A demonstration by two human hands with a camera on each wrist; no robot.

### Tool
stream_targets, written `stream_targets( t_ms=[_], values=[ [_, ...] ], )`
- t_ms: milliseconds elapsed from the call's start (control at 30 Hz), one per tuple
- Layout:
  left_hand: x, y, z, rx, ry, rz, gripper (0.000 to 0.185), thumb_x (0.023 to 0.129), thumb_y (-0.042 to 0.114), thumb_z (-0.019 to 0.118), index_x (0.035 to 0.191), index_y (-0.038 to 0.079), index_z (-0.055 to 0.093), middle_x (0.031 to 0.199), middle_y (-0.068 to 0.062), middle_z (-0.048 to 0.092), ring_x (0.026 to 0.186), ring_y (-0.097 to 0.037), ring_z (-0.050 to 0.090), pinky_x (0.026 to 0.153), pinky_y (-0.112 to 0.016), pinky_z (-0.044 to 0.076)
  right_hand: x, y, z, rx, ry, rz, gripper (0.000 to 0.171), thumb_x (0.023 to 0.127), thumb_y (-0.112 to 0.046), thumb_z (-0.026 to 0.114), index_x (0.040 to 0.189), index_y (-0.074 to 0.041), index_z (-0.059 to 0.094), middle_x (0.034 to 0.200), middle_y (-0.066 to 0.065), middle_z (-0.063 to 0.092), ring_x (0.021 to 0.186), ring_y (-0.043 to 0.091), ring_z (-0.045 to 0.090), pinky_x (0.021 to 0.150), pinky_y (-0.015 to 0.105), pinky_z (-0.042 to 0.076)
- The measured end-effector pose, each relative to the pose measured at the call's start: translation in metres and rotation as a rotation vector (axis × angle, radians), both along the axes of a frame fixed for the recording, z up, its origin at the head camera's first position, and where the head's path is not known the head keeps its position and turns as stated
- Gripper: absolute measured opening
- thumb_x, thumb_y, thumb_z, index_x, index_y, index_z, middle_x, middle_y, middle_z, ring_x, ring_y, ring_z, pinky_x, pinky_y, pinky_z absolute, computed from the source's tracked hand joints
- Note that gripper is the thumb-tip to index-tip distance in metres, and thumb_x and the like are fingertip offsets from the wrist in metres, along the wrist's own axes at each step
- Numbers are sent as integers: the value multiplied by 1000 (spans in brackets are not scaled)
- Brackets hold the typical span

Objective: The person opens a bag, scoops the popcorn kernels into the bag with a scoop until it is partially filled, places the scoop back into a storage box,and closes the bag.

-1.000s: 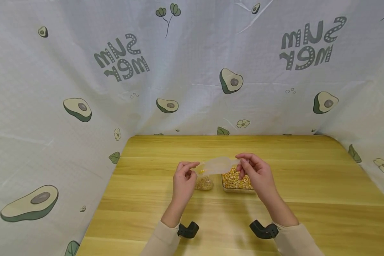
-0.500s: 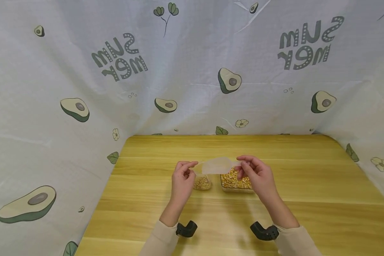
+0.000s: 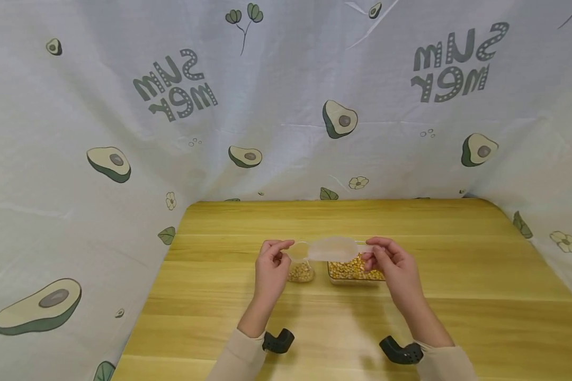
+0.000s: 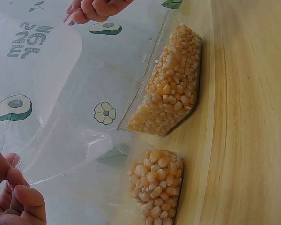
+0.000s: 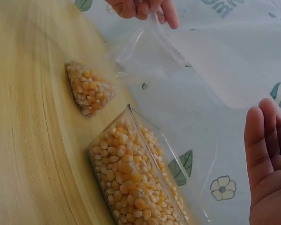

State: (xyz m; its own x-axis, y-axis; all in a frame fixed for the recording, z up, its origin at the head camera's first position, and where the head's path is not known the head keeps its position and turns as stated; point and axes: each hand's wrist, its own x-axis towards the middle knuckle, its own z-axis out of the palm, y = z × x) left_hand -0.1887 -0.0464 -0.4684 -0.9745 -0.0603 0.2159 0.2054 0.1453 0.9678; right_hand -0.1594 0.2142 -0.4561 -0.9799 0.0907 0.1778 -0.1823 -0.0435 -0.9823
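My left hand (image 3: 273,270) pinches the top edge of a clear plastic bag (image 4: 75,159), holding its mouth up. Corn kernels (image 3: 301,272) fill the bag's bottom, which rests on the table. By its handle, my right hand (image 3: 400,272) grips a translucent white scoop (image 3: 333,250). The scoop is level, its front end close to the bag's mouth, and no kernels show in it. Below the scoop and right of the bag stands a clear rectangular box (image 3: 354,282), heaped with corn kernels (image 5: 131,187).
The wooden table (image 3: 209,296) extends to both sides of the hands. A pale curtain (image 3: 286,106) printed with avocados hangs behind it and along the sides. Black wrist mounts (image 3: 278,342) sit at both cuffs.
Yellow kernels visible at the scoop's front end one second ago are gone from it. My right hand has drawn the scoop rightward from the bag; my left hand stays nearly still.
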Motion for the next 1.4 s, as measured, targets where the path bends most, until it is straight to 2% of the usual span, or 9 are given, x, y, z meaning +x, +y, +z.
stream_targets(
  t_ms=[133, 367, 533, 633, 700, 933, 1133, 1233, 1400],
  values=[
    [0, -1, -1, 8, 1, 5, 33, 91, -10, 53, 109, 5, 76, 106, -11, 58, 75, -10, 45, 57, -14, 34, 3, 8, -4, -56, -14, -24, 25, 104, -21, 52, 116, -3, 63, 87, -1, 72, 70, 10, 66, 67, 24, 59],
    [1, -1, -1, 9, 0, -1, 32, 91, -10, 53, 111, 4, 75, 107, -11, 58, 76, -11, 45, 57, -14, 34, 7, 23, -13, -125, 16, -66, 22, 103, -21, 52, 113, -6, 64, 86, -2, 71, 71, 10, 65, 66, 21, 56],
    [1, -1, -1, 8, 2, -8, 33, 91, -10, 53, 110, 6, 75, 107, -11, 58, 75, -11, 45, 58, -14, 34, 8, 31, -20, -172, 5, -137, 21, 102, -19, 54, 110, -2, 64, 82, -2, 72, 69, 9, 64, 62, 20, 55],
    [2, -1, 0, 6, -4, -6, 33, 91, -9, 53, 110, 7, 76, 107, -11, 58, 75, -11, 45, 57, -14, 34, 8, 35, -25, -161, -20, -176, 24, 102, -18, 54, 110, 3, 62, 79, -3, 71, 66, 9, 63, 60, 20, 55],
    [2, -1, -1, 5, -9, -3, 33, 91, -9, 53, 110, 7, 75, 108, -11, 58, 74, -11, 44, 57, -14, 34, 8, 38, -27, -141, -42, -204, 25, 102, -17, 54, 110, 5, 61, 77, -3, 71, 63, 9, 61, 60, 20, 55],
    [2, 0, -1, -2, -8, 6, 33, 91, -9, 53, 109, 7, 76, 107, -10, 58, 76, -10, 46, 58, -14, 35, 10, 49, -31, -18, -82, -271, 17, 103, -12, 50, 106, -4, 65, 76, -6, 70, 61, 8, 60, 59, 19, 54],
    [4, 1, -1, 2, -29, -3, 32, 92, -8, 53, 112, 4, 74, 108, -10, 58, 76, -11, 45, 58, -14, 34, 8, 54, -32, 138, -134, -322, 23, 104, -13, 48, 114, 5, 59, 74, -10, 68, 61, 7, 57, 57, 18, 51],
    [5, 1, 0, 9, -35, -3, 32, 92, -8, 53, 112, 6, 75, 109, -9, 58, 76, -11, 45, 58, -14, 34, 6, 53, -32, 208, -150, -346, 23, 105, -12, 48, 115, 6, 59, 73, -11, 66, 60, 7, 55, 55, 19, 49],
    [5, 1, -1, 7, -26, -1, 32, 92, -8, 53, 112, 5, 75, 108, -10, 58, 75, -11, 45, 57, -14, 34, 6, 50, -33, 331, -119, -375, 21, 104, -10, 48, 114, 4, 60, 71, -13, 63, 59, 6, 53, 53, 20, 47]
  ],
)
